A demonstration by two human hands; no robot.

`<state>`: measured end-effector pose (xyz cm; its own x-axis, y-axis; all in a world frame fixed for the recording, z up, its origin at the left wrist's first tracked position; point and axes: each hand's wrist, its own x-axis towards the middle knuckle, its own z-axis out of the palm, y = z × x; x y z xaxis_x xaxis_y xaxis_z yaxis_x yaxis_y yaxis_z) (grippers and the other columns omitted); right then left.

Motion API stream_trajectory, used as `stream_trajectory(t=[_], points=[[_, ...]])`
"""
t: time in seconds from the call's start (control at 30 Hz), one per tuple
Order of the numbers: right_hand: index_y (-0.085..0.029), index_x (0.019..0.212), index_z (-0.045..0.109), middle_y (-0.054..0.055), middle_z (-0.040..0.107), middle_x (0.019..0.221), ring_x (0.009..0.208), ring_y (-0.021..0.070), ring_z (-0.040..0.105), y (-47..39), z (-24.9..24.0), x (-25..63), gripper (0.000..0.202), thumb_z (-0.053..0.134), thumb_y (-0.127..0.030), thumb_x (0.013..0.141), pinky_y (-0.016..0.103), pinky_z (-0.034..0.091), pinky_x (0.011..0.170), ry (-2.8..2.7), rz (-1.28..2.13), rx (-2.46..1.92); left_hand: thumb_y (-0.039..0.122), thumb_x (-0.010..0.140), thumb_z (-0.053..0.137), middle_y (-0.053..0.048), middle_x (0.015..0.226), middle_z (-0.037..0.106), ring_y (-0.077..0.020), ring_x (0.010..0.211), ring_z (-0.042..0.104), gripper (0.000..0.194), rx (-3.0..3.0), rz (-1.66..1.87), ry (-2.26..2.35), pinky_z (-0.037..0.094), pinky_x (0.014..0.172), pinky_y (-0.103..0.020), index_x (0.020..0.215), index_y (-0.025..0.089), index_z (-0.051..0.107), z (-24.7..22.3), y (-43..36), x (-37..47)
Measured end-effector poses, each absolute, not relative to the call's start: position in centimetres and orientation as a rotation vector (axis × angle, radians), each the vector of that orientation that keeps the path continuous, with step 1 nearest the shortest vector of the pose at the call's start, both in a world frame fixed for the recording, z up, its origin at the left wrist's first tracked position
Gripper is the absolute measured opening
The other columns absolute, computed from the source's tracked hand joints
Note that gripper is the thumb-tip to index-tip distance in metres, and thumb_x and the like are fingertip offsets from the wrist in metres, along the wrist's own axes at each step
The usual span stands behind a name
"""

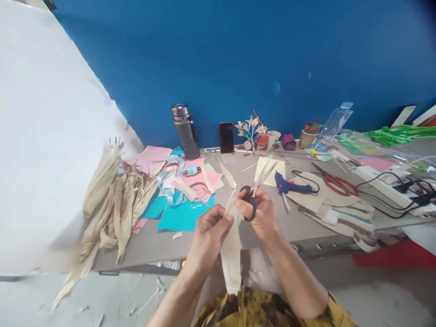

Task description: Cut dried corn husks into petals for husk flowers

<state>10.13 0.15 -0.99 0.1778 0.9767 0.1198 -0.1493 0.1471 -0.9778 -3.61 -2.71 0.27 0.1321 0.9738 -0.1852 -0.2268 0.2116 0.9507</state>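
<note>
A long pale strip of corn husk (pixel 230 254) hangs over the table's front edge, its upper part pinched between the thumb and fingers of my left hand (pixel 214 227). Black-handled scissors (pixel 252 200) are in my right hand (pixel 260 213), with the blades pointing up and away and slightly apart. The right thumb and fingertips are close to the top of the strip; whether they touch it is hard to tell. Behind the hands lies another narrow husk piece (pixel 227 173). A pale yellow paper square (pixel 272 170) is beneath the scissor tips.
Dried husks (pixel 119 200) pile at the left, beside pink and blue paper (pixel 185 218). A flask (pixel 185 131), phone (pixel 226 137) and husk flowers (pixel 251 131) stand at the back. Rightward are a blue glue gun (pixel 294 185), red-handled pliers (pixel 340 185), a glove (pixel 350 215) and a power strip (pixel 384 184).
</note>
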Motion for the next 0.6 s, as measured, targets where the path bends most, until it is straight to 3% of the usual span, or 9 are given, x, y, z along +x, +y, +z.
stream_trajectory(t=[0.17, 0.3, 0.5, 0.6], points=[[-0.018, 0.080, 0.064, -0.002, 0.059, 0.066, 0.057, 0.0120, 0.048, 1.1, -0.4, 11.3, 0.021, 0.071, -0.034, 0.068, 0.024, 0.037, 0.054, -0.987, 0.995, -1.120, 0.035, 0.072, 0.077, 0.005, 0.057, 0.051, -0.0073, 0.050, 0.045, 0.033, 0.836, 1.105, 0.983, 0.033, 0.051, -0.020, 0.067, 0.018, 0.049, 1.2, -2.2, -3.3], [-0.019, 0.079, 0.066, -0.002, 0.057, 0.063, 0.056, 0.0133, 0.046, 2.0, -1.5, 13.5, 0.028, 0.073, -0.046, 0.073, 0.025, 0.032, 0.053, -1.349, 0.824, -1.441, 0.035, 0.069, 0.080, 0.004, 0.060, 0.058, -0.0096, 0.054, 0.053, 0.034, 0.748, 1.140, 0.965, 0.040, 0.054, -0.020, 0.068, 0.018, 0.051, 1.1, -2.2, -3.7], [-0.019, 0.081, 0.066, 0.008, 0.065, 0.087, 0.086, 0.0228, 0.058, 2.6, -4.9, 13.8, 0.022, 0.075, -0.039, 0.075, 0.027, 0.035, 0.064, -1.915, 0.355, -1.826, 0.040, 0.072, 0.080, 0.003, 0.065, 0.059, -0.0085, 0.057, 0.052, 0.030, 0.760, 1.127, 0.972, 0.044, 0.059, -0.021, 0.075, 0.017, 0.060, -0.9, -1.9, -3.7], [-0.019, 0.081, 0.066, 0.007, 0.064, 0.087, 0.081, 0.0212, 0.058, 2.5, -4.5, 13.8, 0.026, 0.073, -0.044, 0.077, 0.028, 0.036, 0.064, -1.932, 0.427, -1.802, 0.042, 0.073, 0.078, 0.003, 0.063, 0.057, -0.0080, 0.055, 0.050, 0.031, 0.787, 1.146, 1.016, 0.042, 0.057, -0.020, 0.073, 0.017, 0.060, -0.9, -1.5, -3.8]])
